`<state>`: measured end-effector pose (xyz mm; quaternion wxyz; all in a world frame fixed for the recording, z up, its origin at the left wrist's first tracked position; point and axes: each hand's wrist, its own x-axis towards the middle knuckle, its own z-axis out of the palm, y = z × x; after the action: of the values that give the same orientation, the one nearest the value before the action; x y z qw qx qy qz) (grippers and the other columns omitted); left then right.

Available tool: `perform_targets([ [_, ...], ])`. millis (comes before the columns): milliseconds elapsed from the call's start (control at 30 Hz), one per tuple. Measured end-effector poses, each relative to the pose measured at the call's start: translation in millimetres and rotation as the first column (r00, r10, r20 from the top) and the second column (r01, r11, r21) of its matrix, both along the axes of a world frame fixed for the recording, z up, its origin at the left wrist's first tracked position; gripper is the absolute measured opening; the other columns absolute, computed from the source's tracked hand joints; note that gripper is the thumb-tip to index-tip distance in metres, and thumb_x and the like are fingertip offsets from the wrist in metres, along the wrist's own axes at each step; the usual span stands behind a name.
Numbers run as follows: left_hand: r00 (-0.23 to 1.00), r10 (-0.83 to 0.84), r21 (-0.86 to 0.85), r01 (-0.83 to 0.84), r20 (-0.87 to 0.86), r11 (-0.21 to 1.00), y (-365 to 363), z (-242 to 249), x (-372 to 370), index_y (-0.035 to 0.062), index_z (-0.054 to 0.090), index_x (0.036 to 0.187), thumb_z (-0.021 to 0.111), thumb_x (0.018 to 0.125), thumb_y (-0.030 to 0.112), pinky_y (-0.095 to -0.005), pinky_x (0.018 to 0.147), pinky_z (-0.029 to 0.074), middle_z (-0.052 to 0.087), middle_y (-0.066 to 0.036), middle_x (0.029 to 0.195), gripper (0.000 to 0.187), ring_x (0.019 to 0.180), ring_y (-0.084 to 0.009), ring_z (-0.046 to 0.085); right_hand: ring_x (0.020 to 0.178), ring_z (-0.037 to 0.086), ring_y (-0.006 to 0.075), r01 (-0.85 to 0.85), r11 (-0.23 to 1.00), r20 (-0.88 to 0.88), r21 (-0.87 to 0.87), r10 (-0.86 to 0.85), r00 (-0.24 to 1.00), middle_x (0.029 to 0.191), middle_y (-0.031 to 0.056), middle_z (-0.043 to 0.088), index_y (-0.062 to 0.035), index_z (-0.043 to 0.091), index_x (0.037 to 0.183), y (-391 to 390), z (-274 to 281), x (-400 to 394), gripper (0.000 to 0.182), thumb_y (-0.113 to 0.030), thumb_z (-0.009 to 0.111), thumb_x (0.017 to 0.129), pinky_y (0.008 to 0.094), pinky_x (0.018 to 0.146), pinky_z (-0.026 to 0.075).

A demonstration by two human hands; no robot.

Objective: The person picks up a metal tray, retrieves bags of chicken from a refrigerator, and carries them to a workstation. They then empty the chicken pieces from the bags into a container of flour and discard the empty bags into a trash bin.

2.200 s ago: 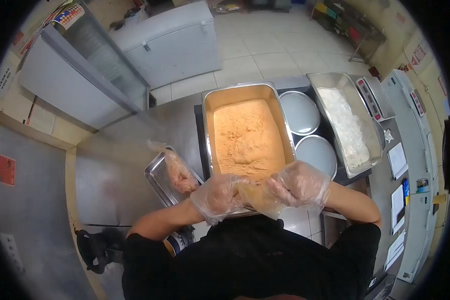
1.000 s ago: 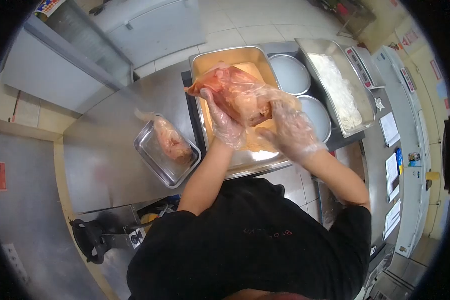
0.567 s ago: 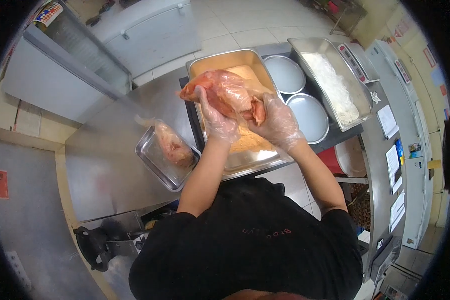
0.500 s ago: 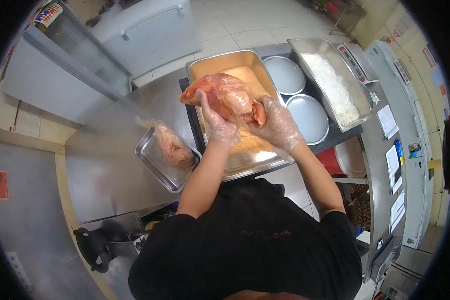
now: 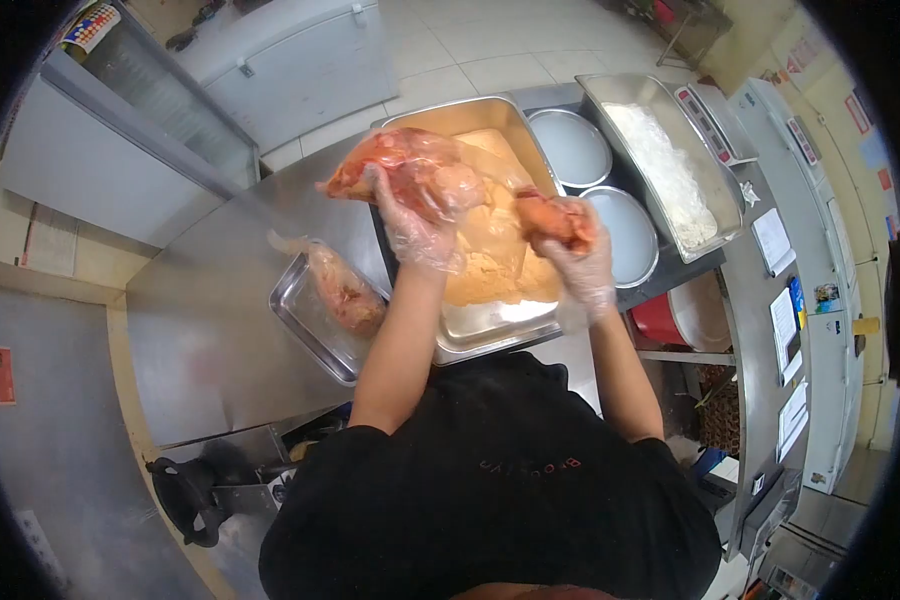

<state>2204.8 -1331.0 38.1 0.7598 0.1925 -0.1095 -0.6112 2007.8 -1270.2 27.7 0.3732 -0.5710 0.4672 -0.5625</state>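
My left hand [image 5: 415, 232], in a clear plastic glove, grips a clear plastic bag of raw meat [image 5: 410, 170] above the left side of a deep steel pan [image 5: 500, 345]. In my gloved right hand [image 5: 582, 272] is a reddish piece of raw meat [image 5: 560, 220], held above the pan's right side. Clear plastic appears to stretch between the two hands. Orange-tan powder [image 5: 490, 285] covers much of the pan's bottom. Left of the pan, a second bagged portion of raw meat [image 5: 345, 290] lies in a small steel tray [image 5: 310, 330].
Two round pans of whitish liquid, the nearer pan [image 5: 620, 240] beside my right hand, stand right of the powder pan. Farther right are a long steel pan of white flour [image 5: 660, 170] and a scale [image 5: 710, 120]. The steel table [image 5: 200, 340] extends left.
My hands have moved apart. My right hand has shifted right and lower with the piece of meat, drawing it away from the bag; my left hand has moved slightly left with the bag.
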Motion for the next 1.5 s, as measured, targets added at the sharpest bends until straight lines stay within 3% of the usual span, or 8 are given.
perform_targets([
  [100, 0.999, 0.040, -0.100, -0.039, 0.007, 0.994, -15.8, -8.9, 24.0, 0.0143, 0.053, 0.129, 0.060, 0.094, 0.052, -0.0369, 0.093, 0.052, 0.059, -0.004, 0.122, 0.053, 0.112, -0.0205, 0.059, 0.077, 0.060, 0.0099, -0.164, 0.949, 0.414, 0.269, 0.040, 0.909, 0.099, 0.0013, 0.064, -0.0032, 0.057, 0.112, 6.0, 14.6, -19.9, 0.033, -0.015, 0.073, 0.085, 0.0217, 0.067, 0.050],
  [400, 0.983, 0.159, -0.087, -0.151, 0.088, 0.985, -4.9, 9.0, 61.8, 0.0128, 0.048, 0.136, 0.060, 0.090, 0.059, -0.0406, 0.101, 0.049, 0.054, -0.006, 0.131, 0.066, 0.121, -0.0236, 0.054, 0.079, 0.062, 0.0077, -0.271, 0.847, 0.665, 0.457, -0.123, 0.737, 0.104, 0.0011, 0.064, -0.0109, 0.060, 0.109, -32.5, -9.7, -23.5, 0.020, -0.018, 0.069, 0.092, 0.0210, 0.068, 0.052],
  [467, 0.976, 0.171, -0.025, -0.169, 0.136, 0.985, -1.4, 10.0, 68.8, 0.0133, 0.046, 0.137, 0.059, 0.091, 0.061, -0.0412, 0.103, 0.048, 0.051, -0.007, 0.134, 0.068, 0.123, -0.0243, 0.052, 0.074, 0.064, 0.0090, -0.153, 0.857, 0.363, 0.492, -0.043, 0.931, 0.102, 0.0014, 0.064, -0.0124, 0.058, 0.108, -38.2, -6.0, -17.8, 0.018, -0.014, 0.066, 0.093, 0.0205, 0.062, 0.053],
  [633, 0.964, 0.207, -0.101, -0.192, 0.167, 0.976, 9.6, 20.8, 71.5, 0.0137, 0.045, 0.138, 0.059, 0.091, 0.061, -0.0418, 0.105, 0.046, 0.050, -0.008, 0.135, 0.068, 0.125, -0.0251, 0.050, 0.074, 0.065, 0.0112, -0.135, 0.861, 0.290, 0.491, -0.016, 0.957, 0.098, 0.0034, 0.067, -0.0107, 0.059, 0.110, -61.8, -20.4, -21.0, 0.020, -0.013, 0.067, 0.091, 0.0234, 0.065, 0.053],
  [933, 0.955, 0.216, -0.089, -0.202, 0.204, 0.975, 15.3, 24.1, 75.9, 0.0138, 0.043, 0.139, 0.057, 0.091, 0.063, -0.0436, 0.106, 0.045, 0.048, -0.007, 0.136, 0.070, 0.126, -0.0255, 0.049, 0.066, 0.063, 0.0118, 0.218, 0.834, -0.444, 0.507, 0.036, 0.895, 0.074, 0.0068, 0.068, 0.0014, 0.066, 0.098, -51.6, 15.2, -26.1, 0.036, -0.034, 0.062, 0.094, 0.0265, 0.064, 0.050],
  [1367, 0.962, 0.190, -0.119, -0.169, 0.196, 0.978, 20.2, 26.9, 74.2, 0.0126, 0.041, 0.140, 0.053, 0.093, 0.063, -0.0440, 0.105, 0.046, 0.048, -0.009, 0.135, 0.070, 0.126, -0.0267, 0.049, 0.072, 0.069, 0.0177, 0.003, 0.907, -0.186, 0.420, 0.083, 0.979, 0.086, 0.0085, 0.071, 0.0003, 0.063, 0.104, -45.2, -19.5, -19.6, 0.023, -0.008, 0.072, 0.084, 0.0286, 0.072, 0.055],
  [1467, 0.970, 0.169, -0.110, -0.151, 0.176, 0.982, 19.6, 23.6, 76.3, 0.0123, 0.042, 0.140, 0.053, 0.094, 0.062, -0.0433, 0.105, 0.046, 0.049, -0.009, 0.136, 0.069, 0.126, -0.0268, 0.050, 0.103, 0.067, 0.0256, -0.222, 0.949, -0.826, 0.224, 0.306, 0.473, 0.105, 0.0117, 0.071, -0.0083, 0.060, 0.126, -24.9, -9.1, -32.7, 0.042, 0.001, 0.065, 0.086, 0.0357, 0.096, 0.052],
  [1500, 0.970, 0.170, -0.107, -0.153, 0.174, 0.982, 19.8, 22.2, 76.4, 0.0123, 0.042, 0.140, 0.053, 0.094, 0.062, -0.0433, 0.105, 0.046, 0.049, -0.009, 0.136, 0.069, 0.126, -0.0268, 0.050, 0.103, 0.067, 0.0256, -0.223, 0.948, -0.826, 0.228, 0.309, 0.471, 0.105, 0.0117, 0.071, -0.0083, 0.060, 0.126, -19.8, 7.2, -28.7, 0.042, 0.001, 0.065, 0.086, 0.0357, 0.096, 0.052],
])
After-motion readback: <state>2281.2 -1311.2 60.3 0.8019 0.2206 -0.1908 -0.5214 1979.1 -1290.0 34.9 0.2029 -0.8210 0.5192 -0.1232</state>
